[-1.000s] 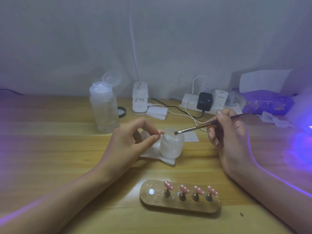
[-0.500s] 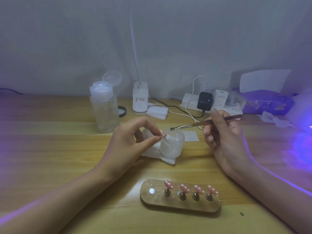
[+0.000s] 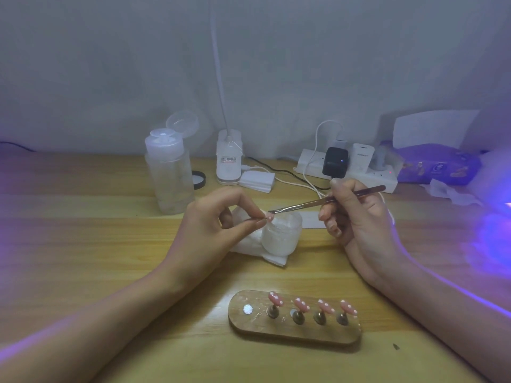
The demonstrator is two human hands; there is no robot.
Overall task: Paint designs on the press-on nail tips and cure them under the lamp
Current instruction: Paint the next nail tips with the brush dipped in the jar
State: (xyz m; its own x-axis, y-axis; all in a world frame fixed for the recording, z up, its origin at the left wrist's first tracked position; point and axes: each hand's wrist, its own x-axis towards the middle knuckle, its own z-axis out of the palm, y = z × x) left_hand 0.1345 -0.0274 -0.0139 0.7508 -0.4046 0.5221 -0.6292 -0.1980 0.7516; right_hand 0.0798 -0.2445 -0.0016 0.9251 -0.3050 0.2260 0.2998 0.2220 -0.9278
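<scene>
**Grip.** The left hand (image 3: 210, 225) pinches one pink nail tip (image 3: 267, 216) between thumb and forefinger, over the middle of the table (image 3: 83, 244). The right hand (image 3: 356, 217) grasps a thin brush (image 3: 326, 200) pen-fashion. The bristle end of the brush is at the held tip, either touching it or just short of it, directly above a small frosted jar (image 3: 282, 233).

**Progress, as judged.** Four tips (image 3: 301, 304), pink with white dots, stand on pegs of the wooden stand (image 3: 293, 337) at near centre. The fifth position, a bare metal disc (image 3: 248, 309) at the stand's left end, is vacant. The held tip is therefore probably the last of the set, now under the brush. Whether the four mounted tips are cured cannot be told. A purple glow (image 3: 492, 239) at the right edge suggests a lit curing lamp there, though its body is not visible. The held tip has yet to be cured.

**Containers.** The jar is lidless and rests on a folded tissue (image 3: 249, 246). Its contents look whitish and cannot be identified. A clear pump bottle (image 3: 170, 175) stands at far left with its flip cap open. It seems to hold clear liquid, at an uncertain level.
</scene>
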